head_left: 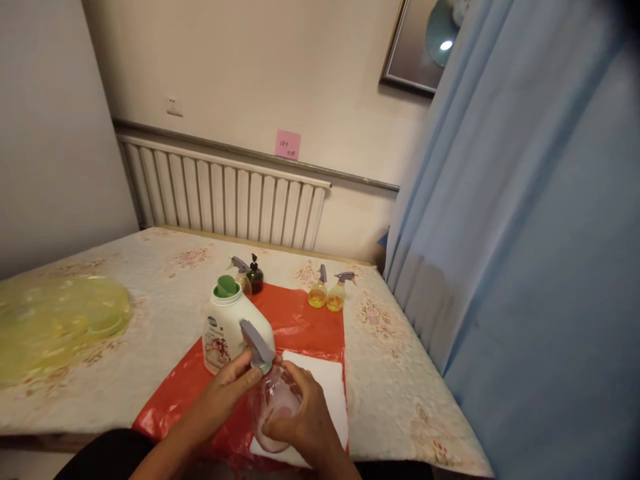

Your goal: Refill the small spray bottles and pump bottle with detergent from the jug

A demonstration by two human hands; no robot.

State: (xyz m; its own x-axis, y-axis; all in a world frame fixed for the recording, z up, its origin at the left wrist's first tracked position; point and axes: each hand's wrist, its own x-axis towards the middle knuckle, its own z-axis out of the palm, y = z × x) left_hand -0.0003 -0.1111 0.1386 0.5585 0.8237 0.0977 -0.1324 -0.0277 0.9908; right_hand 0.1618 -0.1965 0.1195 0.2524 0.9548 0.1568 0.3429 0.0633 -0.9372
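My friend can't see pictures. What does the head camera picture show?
Two bare hands hold a clear spray bottle over a white paper sheet: the left hand at its grey trigger top, the right hand around its body. Beside it, on a red plastic sheet, stands a white jug; small spray bottles stand farther back.

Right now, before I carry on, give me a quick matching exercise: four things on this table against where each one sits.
Things:
1. clear spray bottle
2. white jug
3. two yellow spray bottles
4. dark green bottle

Places:
A. far edge of the red sheet, right side
B. just left of the clear spray bottle, green cap on top
C. held between the left hand and right hand, over the white paper
D. behind the white jug, far side of the table

Pairs: 1-C, 2-B, 3-A, 4-D
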